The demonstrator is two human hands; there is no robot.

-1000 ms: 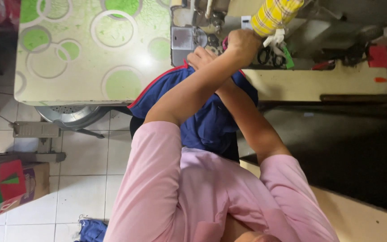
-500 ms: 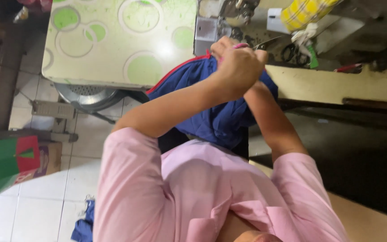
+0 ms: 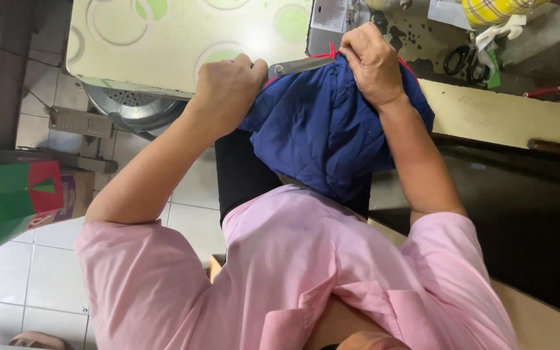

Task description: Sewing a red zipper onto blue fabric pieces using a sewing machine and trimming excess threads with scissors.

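Note:
A blue garment (image 3: 325, 129) with red trim hangs off the bench edge over my lap. My right hand (image 3: 372, 61) presses down on its top edge, fingers curled into the cloth, right beside the grey sewing machine (image 3: 332, 16). My left hand (image 3: 228, 87) is a closed fist at the edge of the table, gripping what looks like metal shears (image 3: 299, 65). The blade points right and lies against the garment's top edge. Both arms wear pink sleeves.
A table cover with green circles (image 3: 163, 39) lies at the left. Black scissors (image 3: 458, 58) and yellow checked cloth (image 3: 494, 10) sit on the wooden bench (image 3: 520, 116). A metal fan (image 3: 131, 107), a box and a coloured bag (image 3: 8, 194) stand on the tiled floor.
My hands were stacked together by the machine; now they are apart. The left hand has come back to the table edge with the metal blade, and the right hand rests on the garment.

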